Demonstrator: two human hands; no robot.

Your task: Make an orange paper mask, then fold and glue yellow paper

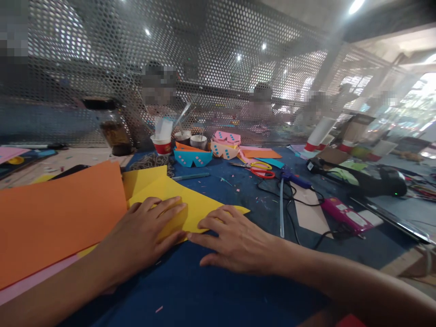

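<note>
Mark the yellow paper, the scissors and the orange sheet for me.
yellow paper (200,206): head view, bare flat area between the two hands.
scissors (260,170): head view, the handles.
orange sheet (57,218): head view, middle of the sheet.

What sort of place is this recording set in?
Probably a shared craft workshop: both hands press yellow paper on a blue table strewn with scissors, a glue gun and finished paper masks.
</note>
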